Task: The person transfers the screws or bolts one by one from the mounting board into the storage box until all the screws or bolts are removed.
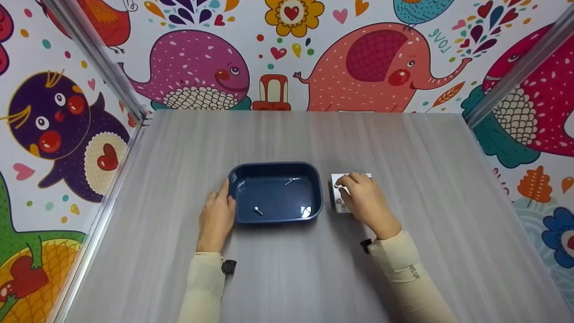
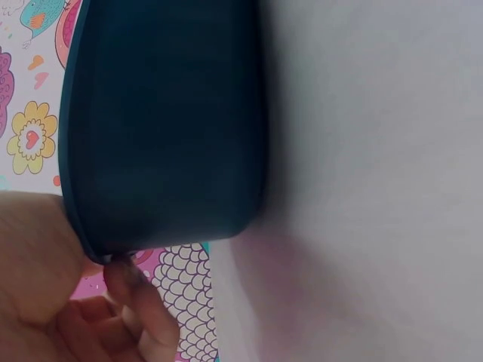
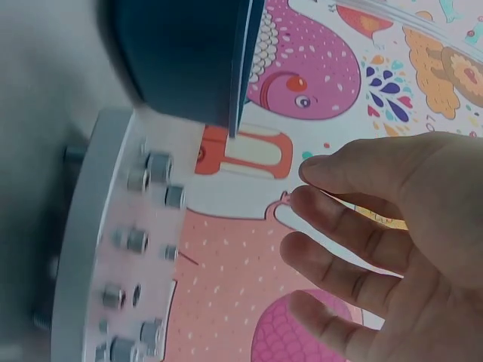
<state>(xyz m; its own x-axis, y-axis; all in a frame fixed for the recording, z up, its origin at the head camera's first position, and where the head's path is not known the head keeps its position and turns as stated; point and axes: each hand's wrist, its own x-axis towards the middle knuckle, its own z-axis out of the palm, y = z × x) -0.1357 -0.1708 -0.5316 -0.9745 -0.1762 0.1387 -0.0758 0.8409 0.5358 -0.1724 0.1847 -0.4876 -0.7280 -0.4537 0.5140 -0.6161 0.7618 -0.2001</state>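
Two hands are working side by side on the grey table [image 1: 287, 278], one at each end of the dark blue tray [image 1: 314, 188]. At the left, the left hand [image 1: 216, 220] is resting against the tray's left short wall, fingers fairly straight and pressing on the rim rather than wrapping it; the left wrist view shows fingertips [image 2: 124, 283] just under the rim. Inside the tray, two small screws [image 1: 258, 210] are lying apart, one nearer, one farther right. The tray's long axis is running left to right. Just beside its right wall, the white bolt plate [image 1: 337, 204] is sitting, studded with small bolts [image 3: 158, 166]. The right hand [image 1: 365, 202] is hovering over this plate, fingers loosely bent and apart, gripping nothing that shows. The plate is lying directly beneath the right hand, well apart from the left.
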